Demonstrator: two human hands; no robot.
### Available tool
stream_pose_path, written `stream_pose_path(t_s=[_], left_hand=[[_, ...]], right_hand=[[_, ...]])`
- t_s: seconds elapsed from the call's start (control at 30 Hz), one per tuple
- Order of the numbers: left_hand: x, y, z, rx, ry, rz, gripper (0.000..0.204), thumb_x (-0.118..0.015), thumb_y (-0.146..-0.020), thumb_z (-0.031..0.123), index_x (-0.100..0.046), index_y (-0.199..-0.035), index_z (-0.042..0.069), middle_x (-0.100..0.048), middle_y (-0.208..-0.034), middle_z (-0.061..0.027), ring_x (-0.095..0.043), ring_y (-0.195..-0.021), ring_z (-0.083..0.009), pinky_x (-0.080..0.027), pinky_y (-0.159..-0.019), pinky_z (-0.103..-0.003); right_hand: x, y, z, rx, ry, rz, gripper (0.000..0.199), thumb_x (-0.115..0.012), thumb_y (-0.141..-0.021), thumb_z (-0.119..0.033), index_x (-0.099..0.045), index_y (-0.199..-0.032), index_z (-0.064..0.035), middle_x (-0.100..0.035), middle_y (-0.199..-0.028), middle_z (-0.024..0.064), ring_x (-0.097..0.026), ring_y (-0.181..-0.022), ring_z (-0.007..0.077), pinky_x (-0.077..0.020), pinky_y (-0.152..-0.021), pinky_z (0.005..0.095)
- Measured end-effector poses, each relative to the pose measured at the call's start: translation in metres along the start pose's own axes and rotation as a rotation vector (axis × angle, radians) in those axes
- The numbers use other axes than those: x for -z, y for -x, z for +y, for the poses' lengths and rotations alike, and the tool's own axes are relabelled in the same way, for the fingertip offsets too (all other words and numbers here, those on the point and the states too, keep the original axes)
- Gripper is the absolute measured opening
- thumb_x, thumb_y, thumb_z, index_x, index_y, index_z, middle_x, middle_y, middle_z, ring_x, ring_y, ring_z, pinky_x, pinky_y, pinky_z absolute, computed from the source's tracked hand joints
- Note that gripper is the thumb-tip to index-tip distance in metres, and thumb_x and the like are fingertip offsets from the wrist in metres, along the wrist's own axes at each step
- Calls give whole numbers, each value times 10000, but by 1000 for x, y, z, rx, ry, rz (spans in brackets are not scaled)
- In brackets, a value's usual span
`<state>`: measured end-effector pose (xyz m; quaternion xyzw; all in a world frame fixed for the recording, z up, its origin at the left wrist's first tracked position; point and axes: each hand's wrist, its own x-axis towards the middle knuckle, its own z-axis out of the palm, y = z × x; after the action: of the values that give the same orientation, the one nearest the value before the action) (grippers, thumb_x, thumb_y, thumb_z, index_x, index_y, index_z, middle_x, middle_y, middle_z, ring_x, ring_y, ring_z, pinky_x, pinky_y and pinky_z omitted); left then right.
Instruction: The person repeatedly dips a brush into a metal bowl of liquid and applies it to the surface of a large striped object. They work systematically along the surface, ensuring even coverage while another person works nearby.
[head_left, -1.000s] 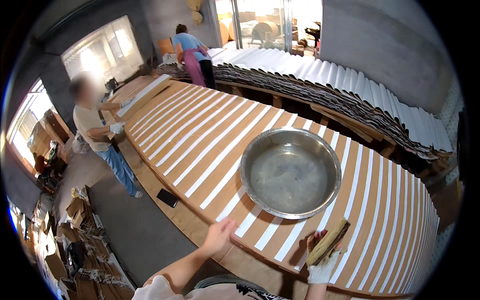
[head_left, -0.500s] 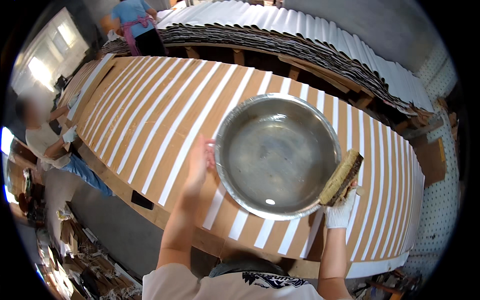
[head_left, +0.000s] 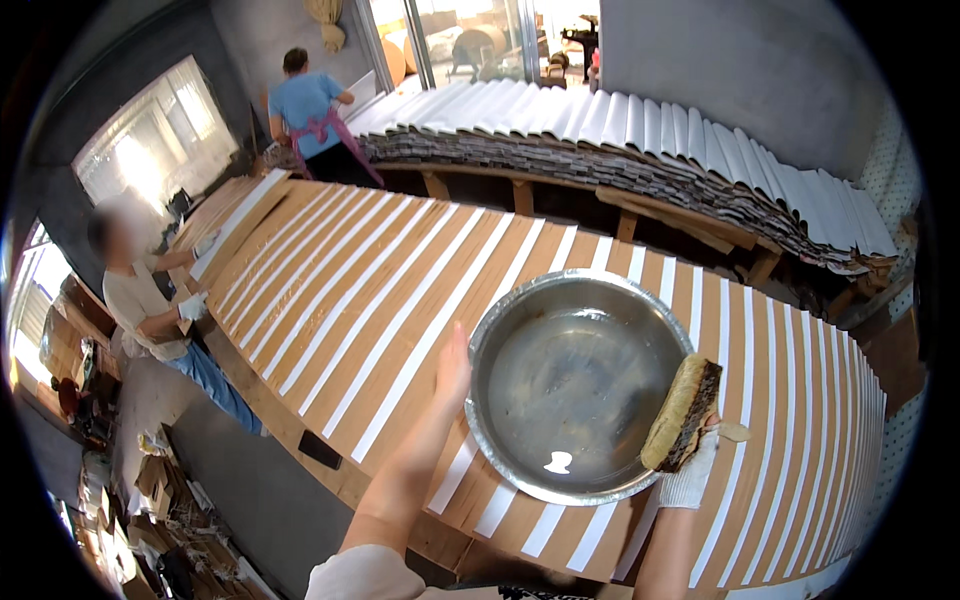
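From where I stand, the wide metal basin sits on a long layer of brown boards striped with white strips, and there is cloudy liquid inside it. The person's bare left hand is at the basin's left side, fingers nearly straight and close together; I can't tell how firmly it presses there. The gloved right hand is closed around a brush, though most of its fingers are hidden behind it. That brush slants across the right rim, its dark side facing outward, the pale handle poking out beyond the glove. Over on the left, a person in a pale shirt stands at the table edge with gloved hands beside a long white board. A black flat object lies near that edge. Farther back, someone in a blue top stands by a stack of white sheets
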<state>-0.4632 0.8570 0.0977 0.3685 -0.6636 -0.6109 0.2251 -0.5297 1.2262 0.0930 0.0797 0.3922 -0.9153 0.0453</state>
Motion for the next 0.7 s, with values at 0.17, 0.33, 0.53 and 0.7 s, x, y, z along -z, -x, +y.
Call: stream_pose_path(t_s=[0.17,0.33,0.53,0.7], left_hand=[[1,61,50,-18,-75,85,714,-296,-1004,580,-656,-1090,-31,-650,-1085,-168,-565,-1083,-236,-394,-968,-355],[-32,120,78,-153,117,2,620,-256,-1031,535,-538,-743,64,-521,-721,-12,-450,-701,-130,-381,-694,-291],[-118,180,64,-189,117,-22,598,-227,-1038,525,-465,-686,104,-402,-622,38,-363,-616,-97,-342,-610,-284],[-216,249,55,-116,238,-155,591,-229,-1041,514,-462,-674,114,-396,-596,48,-361,-583,-86,-341,-583,-266]], right_hand=[[23,1,-7,-17,-147,31,456,-559,-963,-407,-552,-1274,-73,-621,-1229,58,-624,-1049,206,-537,-898,356],[54,12,-73,60,-170,-11,489,-564,-958,-413,-524,-1305,-72,-638,-1198,74,-650,-999,215,-559,-866,376],[115,12,-191,103,-217,-5,488,-499,-987,-403,-500,-1327,-52,-637,-1188,118,-666,-982,236,-583,-837,396],[168,8,-291,195,-156,2,449,-573,-960,-347,-544,-1268,-21,-655,-1158,128,-673,-969,237,-593,-829,388]])
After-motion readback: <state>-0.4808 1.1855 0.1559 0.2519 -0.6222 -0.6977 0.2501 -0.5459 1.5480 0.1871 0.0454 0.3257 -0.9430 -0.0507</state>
